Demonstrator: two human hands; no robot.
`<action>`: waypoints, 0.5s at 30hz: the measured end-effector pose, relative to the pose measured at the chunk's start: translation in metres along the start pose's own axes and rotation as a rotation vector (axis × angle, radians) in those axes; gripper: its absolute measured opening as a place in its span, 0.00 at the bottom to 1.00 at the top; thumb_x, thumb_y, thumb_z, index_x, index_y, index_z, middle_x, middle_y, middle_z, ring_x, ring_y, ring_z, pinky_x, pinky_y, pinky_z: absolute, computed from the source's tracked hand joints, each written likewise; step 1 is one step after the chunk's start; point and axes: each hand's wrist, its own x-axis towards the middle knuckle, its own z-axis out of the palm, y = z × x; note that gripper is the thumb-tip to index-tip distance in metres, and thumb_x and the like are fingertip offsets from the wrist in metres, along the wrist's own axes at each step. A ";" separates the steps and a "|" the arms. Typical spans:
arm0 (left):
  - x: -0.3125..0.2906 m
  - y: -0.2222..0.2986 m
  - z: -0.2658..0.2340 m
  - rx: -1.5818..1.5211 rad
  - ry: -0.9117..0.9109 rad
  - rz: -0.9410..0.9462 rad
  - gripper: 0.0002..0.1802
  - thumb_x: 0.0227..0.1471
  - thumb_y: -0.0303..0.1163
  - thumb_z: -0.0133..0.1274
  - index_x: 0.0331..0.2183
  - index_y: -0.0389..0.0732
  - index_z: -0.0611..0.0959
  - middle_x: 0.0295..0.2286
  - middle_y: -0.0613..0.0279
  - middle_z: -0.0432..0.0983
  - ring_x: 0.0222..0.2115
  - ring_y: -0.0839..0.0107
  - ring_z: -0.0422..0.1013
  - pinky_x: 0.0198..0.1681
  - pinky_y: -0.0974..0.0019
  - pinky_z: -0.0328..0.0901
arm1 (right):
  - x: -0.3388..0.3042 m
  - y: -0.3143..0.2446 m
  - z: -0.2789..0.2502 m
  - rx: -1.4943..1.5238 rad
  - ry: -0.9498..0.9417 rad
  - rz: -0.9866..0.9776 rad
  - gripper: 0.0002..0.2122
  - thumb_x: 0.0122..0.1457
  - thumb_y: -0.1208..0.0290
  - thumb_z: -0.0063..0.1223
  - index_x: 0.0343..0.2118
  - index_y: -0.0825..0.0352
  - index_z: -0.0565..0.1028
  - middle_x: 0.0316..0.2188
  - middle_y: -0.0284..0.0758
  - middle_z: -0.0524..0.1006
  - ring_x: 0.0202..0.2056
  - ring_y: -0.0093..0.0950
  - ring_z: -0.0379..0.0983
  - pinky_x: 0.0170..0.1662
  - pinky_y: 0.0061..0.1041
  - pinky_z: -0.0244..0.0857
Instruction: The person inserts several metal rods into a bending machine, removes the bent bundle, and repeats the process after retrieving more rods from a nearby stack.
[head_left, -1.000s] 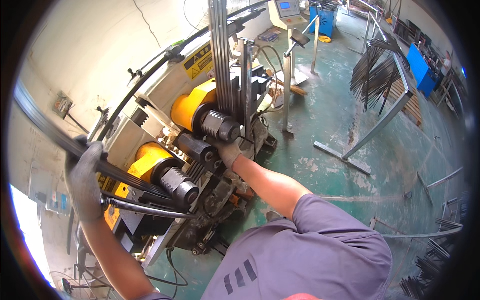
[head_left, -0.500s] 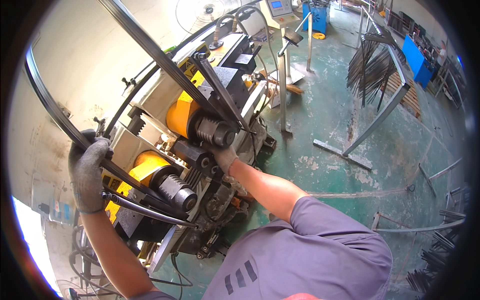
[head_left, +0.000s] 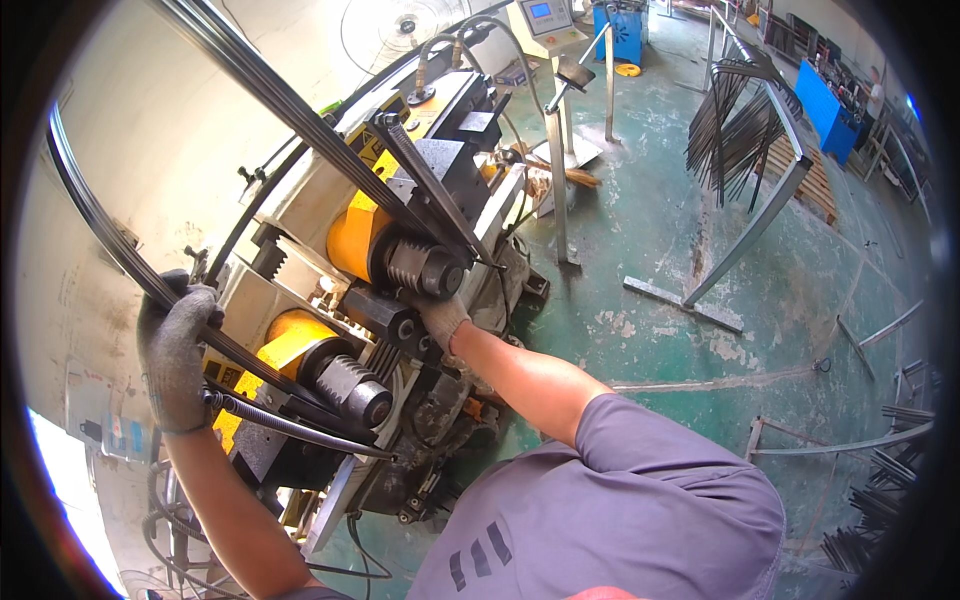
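My left hand (head_left: 178, 350), in a grey work glove, is wrapped around a bundle of long dark metal strips (head_left: 118, 245) at the machine's left side. The strips run down past a yellow clamp block (head_left: 297, 335) and a ribbed black cylinder (head_left: 350, 388). A second long bundle (head_left: 298, 108) slants from the top toward the upper ribbed cylinder (head_left: 425, 266), beside its yellow block (head_left: 355, 235). My right hand (head_left: 442, 322), also gloved, reaches in just below that cylinder, next to a black block (head_left: 375, 310). Its fingers are hidden behind the machine parts.
A spring-wrapped rod (head_left: 290, 423) juts from the machine's near side. Beyond stand a control box (head_left: 545, 22) and a fan (head_left: 405, 28). To the right, a metal rack (head_left: 750, 235) carries many thin dark rods (head_left: 735, 130). More dark pieces (head_left: 885, 490) lie at far right.
The view has shifted slightly, and the upper strip bundle's far end now lies farther left. Both hands stay at nearly the same places on the machine.
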 end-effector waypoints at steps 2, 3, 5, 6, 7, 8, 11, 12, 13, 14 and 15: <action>0.001 0.003 0.001 -0.005 -0.006 -0.004 0.17 0.54 0.32 0.61 0.44 0.35 0.81 0.32 0.61 0.80 0.31 0.70 0.76 0.39 0.68 0.69 | 0.004 0.009 0.002 -0.012 0.042 0.023 0.19 0.62 0.62 0.65 0.51 0.70 0.81 0.46 0.40 0.84 0.46 0.30 0.80 0.50 0.31 0.71; 0.001 0.005 0.002 -0.007 -0.012 -0.009 0.17 0.54 0.32 0.61 0.44 0.35 0.81 0.32 0.61 0.80 0.31 0.70 0.76 0.39 0.68 0.69 | 0.005 0.014 0.002 -0.010 0.047 0.032 0.19 0.62 0.63 0.65 0.51 0.70 0.81 0.45 0.40 0.84 0.46 0.30 0.80 0.50 0.31 0.71; 0.000 0.007 0.001 0.003 -0.004 -0.025 0.17 0.54 0.32 0.61 0.44 0.35 0.81 0.32 0.60 0.80 0.31 0.70 0.76 0.39 0.68 0.69 | 0.004 0.013 0.004 0.003 0.034 0.052 0.19 0.62 0.63 0.64 0.51 0.70 0.81 0.45 0.41 0.84 0.45 0.30 0.80 0.50 0.32 0.71; -0.002 0.009 0.002 0.013 0.005 -0.034 0.17 0.54 0.32 0.61 0.44 0.35 0.81 0.31 0.60 0.80 0.31 0.70 0.76 0.39 0.68 0.69 | 0.003 0.013 0.004 0.012 0.024 0.055 0.18 0.62 0.63 0.64 0.51 0.70 0.81 0.45 0.41 0.84 0.45 0.30 0.80 0.50 0.32 0.71; -0.002 0.012 0.005 0.021 0.011 -0.041 0.17 0.54 0.32 0.61 0.43 0.34 0.81 0.31 0.60 0.80 0.31 0.70 0.76 0.39 0.68 0.69 | 0.002 0.009 0.002 0.020 0.017 0.059 0.18 0.62 0.63 0.64 0.51 0.70 0.81 0.44 0.41 0.84 0.45 0.30 0.80 0.50 0.32 0.71; -0.004 0.015 0.005 0.050 0.016 -0.055 0.17 0.54 0.32 0.61 0.44 0.34 0.81 0.31 0.60 0.80 0.31 0.70 0.76 0.39 0.68 0.69 | -0.004 -0.006 0.003 0.029 0.006 0.061 0.18 0.62 0.63 0.64 0.51 0.70 0.81 0.44 0.41 0.84 0.45 0.30 0.80 0.50 0.32 0.71; -0.006 0.025 0.009 0.112 0.027 -0.061 0.19 0.55 0.34 0.61 0.46 0.33 0.80 0.30 0.59 0.80 0.30 0.70 0.76 0.37 0.69 0.69 | -0.002 -0.002 0.002 -0.009 -0.001 0.035 0.18 0.63 0.63 0.64 0.50 0.70 0.81 0.44 0.41 0.84 0.45 0.30 0.80 0.50 0.32 0.71; -0.005 0.026 0.012 0.120 0.037 -0.044 0.21 0.55 0.35 0.60 0.47 0.33 0.79 0.29 0.59 0.79 0.29 0.70 0.76 0.34 0.69 0.68 | 0.001 0.005 0.001 -0.032 0.000 0.021 0.18 0.63 0.63 0.63 0.50 0.70 0.81 0.44 0.41 0.84 0.45 0.31 0.80 0.50 0.32 0.71; -0.004 0.027 0.013 0.130 0.047 -0.031 0.22 0.56 0.36 0.59 0.48 0.33 0.78 0.28 0.59 0.79 0.29 0.70 0.76 0.32 0.70 0.68 | 0.003 0.010 0.003 -0.027 0.012 -0.004 0.18 0.63 0.63 0.64 0.50 0.70 0.81 0.45 0.41 0.84 0.45 0.31 0.80 0.50 0.32 0.71; -0.002 0.029 0.013 0.131 0.060 -0.022 0.23 0.56 0.36 0.60 0.49 0.32 0.78 0.28 0.59 0.79 0.29 0.70 0.76 0.32 0.69 0.68 | 0.005 0.015 0.004 -0.022 0.025 -0.030 0.18 0.63 0.62 0.64 0.50 0.70 0.81 0.45 0.41 0.84 0.45 0.31 0.80 0.50 0.32 0.71; 0.000 0.033 0.013 0.131 0.073 -0.013 0.23 0.56 0.36 0.60 0.49 0.32 0.79 0.28 0.59 0.79 0.29 0.70 0.76 0.32 0.69 0.69 | 0.007 0.020 0.005 -0.022 0.032 -0.031 0.19 0.63 0.62 0.64 0.50 0.70 0.81 0.45 0.41 0.84 0.45 0.31 0.80 0.50 0.32 0.71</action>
